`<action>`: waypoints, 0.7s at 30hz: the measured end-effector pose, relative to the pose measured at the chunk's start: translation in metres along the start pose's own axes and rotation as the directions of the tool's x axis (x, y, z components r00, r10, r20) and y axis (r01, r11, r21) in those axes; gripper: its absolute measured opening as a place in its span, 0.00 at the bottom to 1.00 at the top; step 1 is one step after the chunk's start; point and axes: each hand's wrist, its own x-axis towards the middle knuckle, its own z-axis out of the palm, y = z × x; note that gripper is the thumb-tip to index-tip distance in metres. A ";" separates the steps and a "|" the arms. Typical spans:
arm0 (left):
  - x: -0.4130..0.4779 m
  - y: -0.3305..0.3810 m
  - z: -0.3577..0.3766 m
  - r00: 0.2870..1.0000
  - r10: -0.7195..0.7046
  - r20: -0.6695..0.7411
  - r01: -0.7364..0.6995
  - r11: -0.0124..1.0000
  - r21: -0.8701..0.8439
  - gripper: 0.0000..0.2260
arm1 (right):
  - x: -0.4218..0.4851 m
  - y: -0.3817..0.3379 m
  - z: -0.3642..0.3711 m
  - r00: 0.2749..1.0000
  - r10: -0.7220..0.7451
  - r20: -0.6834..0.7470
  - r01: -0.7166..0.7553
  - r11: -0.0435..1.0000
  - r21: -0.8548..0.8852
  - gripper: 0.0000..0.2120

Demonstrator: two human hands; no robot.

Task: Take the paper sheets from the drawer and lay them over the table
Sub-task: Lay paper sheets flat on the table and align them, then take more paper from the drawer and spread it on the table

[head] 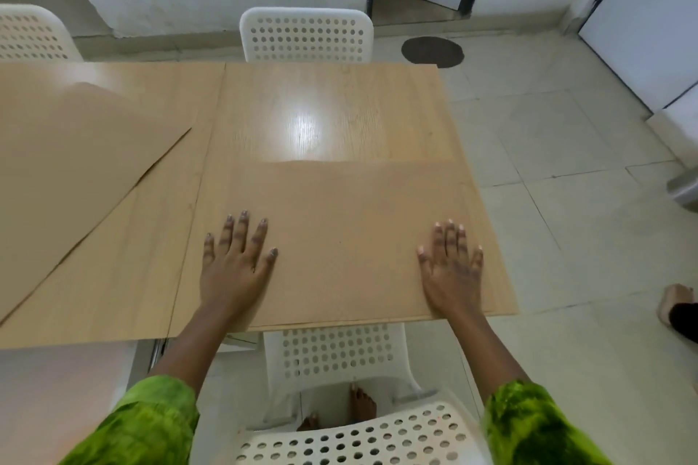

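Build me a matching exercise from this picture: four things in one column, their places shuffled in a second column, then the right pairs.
1. right hand
2. angled paper sheet
3. far white chair
4. dark round patch

A. on the floor tiles
B. flat on the near paper sheet
C. beyond the far edge of the table
D. askew on the left part of the table

Pairs: 1-B, 2-D, 3-C, 4-A

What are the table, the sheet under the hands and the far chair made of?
Table: looks like wood-grain laminate, glossy; it mirrors a bright light.
Sheet: probably brown paper, matte and thin, no shine.
Chair: likely white moulded plastic, smooth, with round holes.
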 end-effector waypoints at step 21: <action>-0.197 -0.160 -0.090 0.880 -0.466 -0.094 0.236 0.600 -0.764 0.12 | -0.187 -0.285 0.008 0.940 -0.302 0.161 0.026 0.531 0.847 0.09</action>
